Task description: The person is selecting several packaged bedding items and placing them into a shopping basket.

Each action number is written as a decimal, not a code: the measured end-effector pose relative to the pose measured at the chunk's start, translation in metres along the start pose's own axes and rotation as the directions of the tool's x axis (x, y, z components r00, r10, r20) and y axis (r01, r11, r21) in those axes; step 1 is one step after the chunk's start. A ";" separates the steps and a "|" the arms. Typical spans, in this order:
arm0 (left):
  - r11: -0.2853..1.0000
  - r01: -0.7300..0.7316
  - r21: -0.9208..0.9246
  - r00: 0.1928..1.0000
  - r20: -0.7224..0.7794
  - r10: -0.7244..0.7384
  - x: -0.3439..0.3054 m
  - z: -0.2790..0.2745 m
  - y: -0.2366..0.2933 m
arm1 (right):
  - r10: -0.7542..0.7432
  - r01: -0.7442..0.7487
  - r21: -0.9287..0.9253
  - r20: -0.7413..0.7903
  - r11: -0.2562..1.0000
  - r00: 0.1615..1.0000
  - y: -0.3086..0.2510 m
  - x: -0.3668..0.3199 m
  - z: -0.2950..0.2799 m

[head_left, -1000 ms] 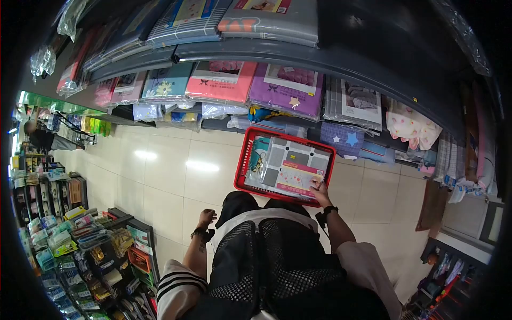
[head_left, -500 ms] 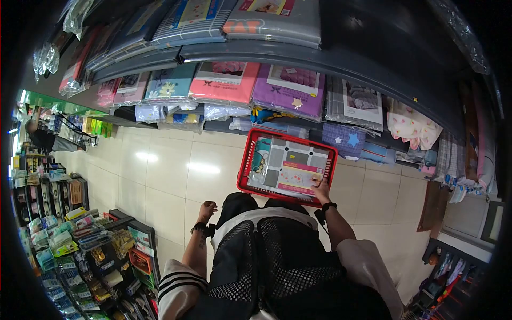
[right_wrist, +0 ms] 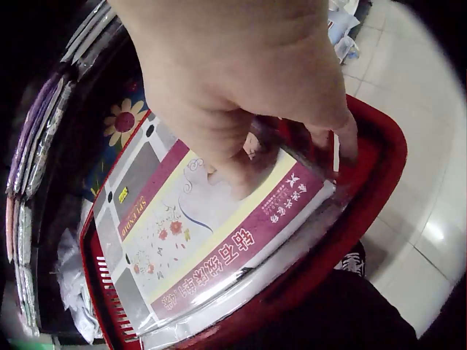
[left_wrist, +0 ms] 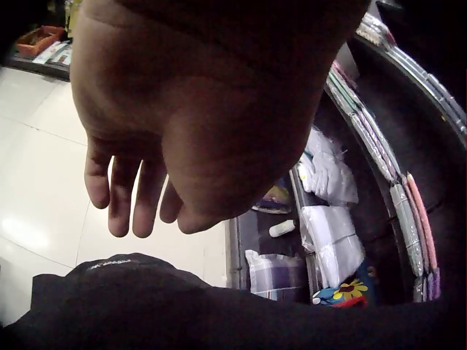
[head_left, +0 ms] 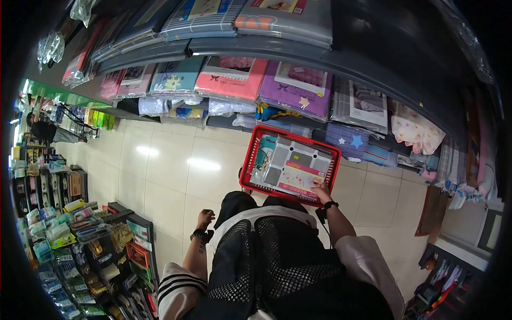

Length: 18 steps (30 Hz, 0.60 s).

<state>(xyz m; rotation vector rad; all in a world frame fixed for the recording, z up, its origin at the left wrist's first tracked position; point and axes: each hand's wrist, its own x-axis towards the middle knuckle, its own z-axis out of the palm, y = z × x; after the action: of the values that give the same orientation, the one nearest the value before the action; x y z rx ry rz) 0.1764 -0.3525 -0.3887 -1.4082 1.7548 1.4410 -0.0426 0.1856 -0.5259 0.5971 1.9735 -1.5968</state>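
Observation:
A red plastic basket (head_left: 247, 160) stands before the person's legs, close to the lower shelf. Inside lies a clear-wrapped bedding package (head_left: 284, 159), grey and white checked, with a pink and yellow label. A teal patterned package (head_left: 263, 154) shows from beneath it on the left. My right hand (head_left: 321, 192) grips the checked package at its near right corner. In the right wrist view, the thumb (right_wrist: 237, 175) presses on its label and the fingers reach down beside the basket wall. Beside the left thigh, my left hand (head_left: 205, 218) hangs with loosely bent fingers, holding nothing.
Shelves ahead carry packaged bedding, among them a purple package (head_left: 296, 88) and a coral one (head_left: 230, 80). A dark shelf edge (head_left: 298, 60) juts out above them. Goods racks (head_left: 80, 240) stand on the left, over a tiled floor (head_left: 176, 176). Another person (head_left: 45, 130) is far left.
The head view has shifted slightly, moving the shelves and basket a little to the right in it. My right hand stays on the checked package and my left hand still hangs.

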 end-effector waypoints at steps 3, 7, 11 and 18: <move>1.000 -0.024 0.018 1.000 -0.001 0.024 -0.003 0.001 0.009 | -0.056 0.056 -0.013 -0.021 0.998 0.998 -0.035 -0.020 0.006; 0.997 -0.073 0.021 0.997 -0.004 0.073 0.004 0.001 0.011 | -0.055 0.051 -0.062 -0.059 0.997 0.997 0.014 0.014 0.001; 0.995 -0.099 0.003 0.995 0.001 0.099 0.008 0.001 0.009 | -0.071 0.069 -0.075 -0.016 0.995 0.997 -0.041 -0.019 0.006; 0.994 -0.085 0.070 0.996 -0.020 0.086 -0.001 -0.004 0.012 | -0.078 0.038 -0.276 -0.135 0.960 0.988 0.063 0.058 -0.010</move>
<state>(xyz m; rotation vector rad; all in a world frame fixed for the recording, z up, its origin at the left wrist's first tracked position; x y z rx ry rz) 0.1671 -0.3563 -0.3818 -1.3336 1.8815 1.3982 -0.0483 0.2088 -0.6087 0.5610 2.2881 -1.3117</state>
